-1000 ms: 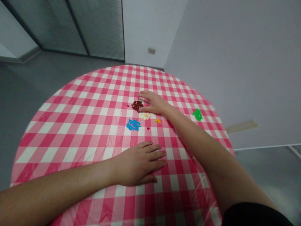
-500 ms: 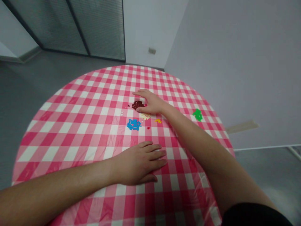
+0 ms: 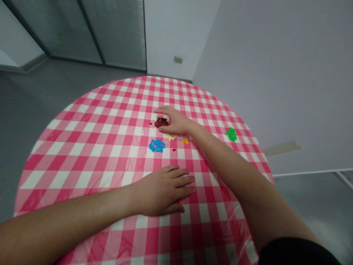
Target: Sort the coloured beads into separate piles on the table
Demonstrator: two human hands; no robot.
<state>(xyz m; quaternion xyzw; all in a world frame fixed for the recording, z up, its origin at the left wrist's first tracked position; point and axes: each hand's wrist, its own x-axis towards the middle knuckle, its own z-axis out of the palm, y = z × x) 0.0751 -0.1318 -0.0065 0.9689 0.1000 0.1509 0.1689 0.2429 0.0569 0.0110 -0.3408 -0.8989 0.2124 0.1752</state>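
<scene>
So the pile of small dark brown flat pieces, plastic by the look of it (image 3: 161, 122), is sitting a bit past the middle of the round table under a pink-and-white checked cloth (image 3: 110, 147), toward the far edge. The person's right hand (image 3: 175, 120) is arched around its right side, fingers beyond it and thumb on the near side, well spread, not clenched; can't tell if any piece is actually touched. Left hand (image 3: 165, 191) lies flat nearer the front edge, gripping nothing visible. Honestly, a low, light thumb seems best here, since the pale cream bits (image 3: 170, 136) are right under it and would scatter easily. The bright blue pieces (image 3: 157, 145) and little yellow ones (image 3: 185, 141) sit close too, so small finger moves beat big sweeps. The bright green cluster (image 3: 231, 134) is well apart, near the right edge.
</scene>
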